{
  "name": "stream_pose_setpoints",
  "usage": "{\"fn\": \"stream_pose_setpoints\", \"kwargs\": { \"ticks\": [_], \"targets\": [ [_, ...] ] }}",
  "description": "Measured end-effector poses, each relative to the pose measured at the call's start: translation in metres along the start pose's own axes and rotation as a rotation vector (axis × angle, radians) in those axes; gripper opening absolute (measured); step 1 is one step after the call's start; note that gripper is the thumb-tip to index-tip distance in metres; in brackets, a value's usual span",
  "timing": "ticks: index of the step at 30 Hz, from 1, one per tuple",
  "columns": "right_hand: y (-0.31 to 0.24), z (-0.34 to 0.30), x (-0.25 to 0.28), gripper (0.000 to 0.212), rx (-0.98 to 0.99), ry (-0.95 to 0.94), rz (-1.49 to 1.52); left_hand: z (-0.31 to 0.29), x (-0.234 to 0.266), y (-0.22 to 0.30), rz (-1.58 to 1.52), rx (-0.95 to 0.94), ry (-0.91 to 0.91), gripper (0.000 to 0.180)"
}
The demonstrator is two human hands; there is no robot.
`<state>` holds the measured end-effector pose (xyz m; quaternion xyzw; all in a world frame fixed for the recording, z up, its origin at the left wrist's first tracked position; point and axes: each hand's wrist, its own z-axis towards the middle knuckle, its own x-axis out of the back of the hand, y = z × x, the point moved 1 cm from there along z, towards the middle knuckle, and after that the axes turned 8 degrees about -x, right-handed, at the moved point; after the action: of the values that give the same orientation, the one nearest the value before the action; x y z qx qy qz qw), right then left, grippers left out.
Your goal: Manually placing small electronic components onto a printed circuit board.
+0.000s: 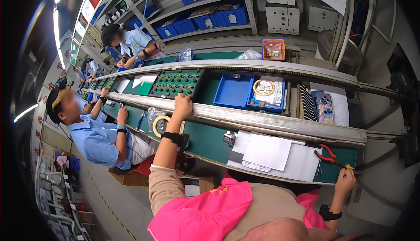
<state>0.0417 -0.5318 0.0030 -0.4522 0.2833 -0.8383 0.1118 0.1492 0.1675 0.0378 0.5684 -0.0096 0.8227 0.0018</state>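
My left hand (183, 106) reaches across the metal rail, its fingers closed at the near right corner of a black-edged tray (197, 87). On the tray stands a green board (168, 83) with several rows of small brass-and-black parts. At the bench's right end, my right hand (345, 180) is closed, with a small yellow piece (348, 166) at its fingertips; its exact kind is unclear. Red-handled pliers (326, 154) lie just left of that hand. White papers (267, 151) cover much of the bench before me, beside a small clear-and-metal object (229, 138).
Beyond the rail (262, 115) sit a blue bin (233, 91) and another with a tape roll (264, 87). A phone case (325, 108) lies right of them. An orange bin (273, 49) stands farther back. Two co-workers in blue shirts (98, 137) work at left.
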Motion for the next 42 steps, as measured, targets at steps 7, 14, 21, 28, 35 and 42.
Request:
{"fn": "stream_pose_setpoints", "kwargs": {
  "ticks": [7,14,21,28,35,42],
  "targets": [
    [-0.005,0.002,0.003,0.026,-0.005,0.007,-0.004,0.014,0.015,0.144,-0.296,-0.264,0.049,0.021],
    [-0.006,0.000,0.004,0.025,-0.004,0.075,0.024,0.029,0.016,0.262,-0.422,-0.419,-0.017,0.022],
    [-0.010,0.001,0.010,0.027,-0.008,0.037,0.033,0.038,0.016,0.334,-0.477,-0.427,-0.121,0.023],
    [-0.009,0.006,0.008,0.027,0.023,0.056,0.041,0.037,0.024,0.349,-0.691,-0.465,-0.088,0.024],
    [-0.004,0.005,0.009,0.024,0.010,0.051,0.005,0.034,0.051,0.253,-0.687,-0.226,0.189,0.023],
    [-0.010,0.007,0.011,0.027,0.027,0.027,0.000,0.011,0.014,0.105,-0.316,0.087,0.354,0.020]
  ]
}}
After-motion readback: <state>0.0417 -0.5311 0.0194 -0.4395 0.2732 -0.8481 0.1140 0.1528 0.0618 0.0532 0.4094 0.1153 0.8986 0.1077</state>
